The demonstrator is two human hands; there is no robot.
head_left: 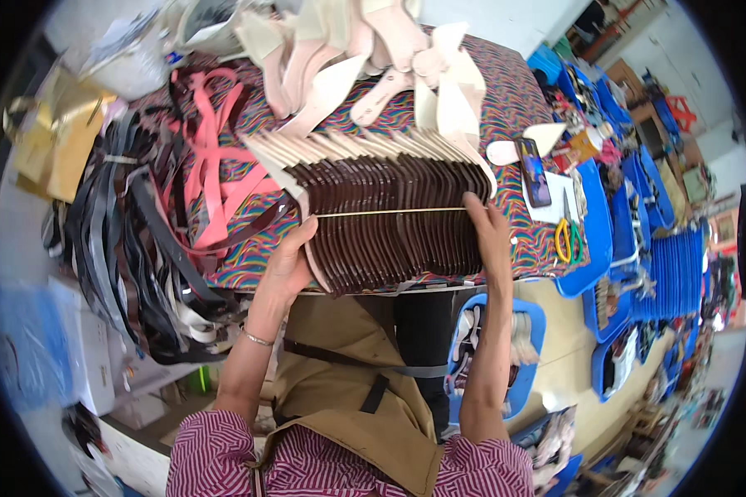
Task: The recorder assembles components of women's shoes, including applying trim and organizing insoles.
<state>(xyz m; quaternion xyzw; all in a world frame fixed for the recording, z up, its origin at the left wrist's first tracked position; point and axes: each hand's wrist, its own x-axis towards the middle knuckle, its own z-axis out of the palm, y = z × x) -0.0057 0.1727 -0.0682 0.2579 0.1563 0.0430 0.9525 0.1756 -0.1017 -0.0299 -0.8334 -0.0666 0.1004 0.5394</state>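
Both my hands hold a wide row of shoe insoles (398, 240) at the near edge of the table. The insoles stand on edge, pressed tightly together, with dark brown glossy near parts and pale far ends. A thin light band runs across the row. My left hand (290, 258) grips the left end, its thumb against the outermost insole. At the opposite end, my right hand (491, 236) is closed around the side, its thumb over the top edge. The fingers of both hands are partly hidden under or behind the row.
Loose pale insoles (381, 93) are heaped at the far side. Pink straps (211, 157) and black straps (120, 240) lie to the left, some over the edge. On the right are a phone (533, 171), scissors (565, 240) and blue bins (593, 224); another blue bin (529, 377) stands below.
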